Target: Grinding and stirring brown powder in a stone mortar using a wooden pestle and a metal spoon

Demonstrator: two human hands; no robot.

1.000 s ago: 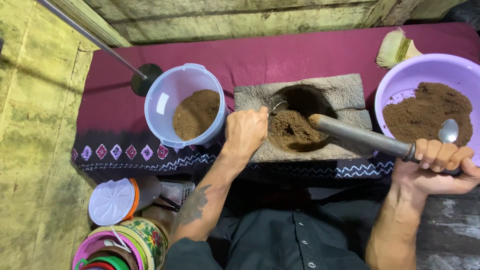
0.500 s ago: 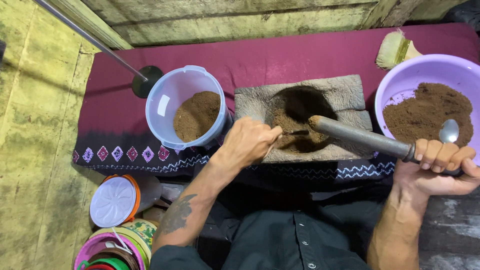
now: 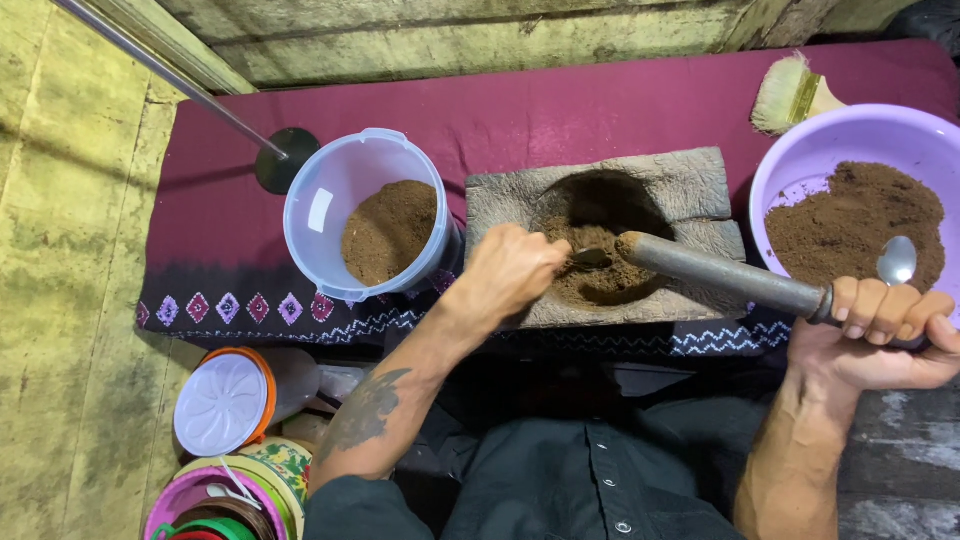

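Since half a second ago, the left hand [image 3: 505, 272] has slid further right into the hollow of the stone mortar [image 3: 610, 235] at frame centre, its grip closed around a small spoon [image 3: 590, 256] that digs into the brown powder [image 3: 600, 275] there. At lower right, the right hand [image 3: 885, 335] wraps fully shut around the handle of a long dark pestle [image 3: 725, 280], whose tip rests at the mortar's rim, just beside the spoon. A clear plastic tub [image 3: 365, 215], part-filled with the same powder, stands touching the mortar's left side on the maroon cloth-covered surface [image 3: 560, 110]; a lilac basin [image 3: 850, 150] with powder and a second spoon sits at the right edge. Scooping cleanly likely calls for keeping the pestle tilted aside and lifting the spoon level towards the tub.
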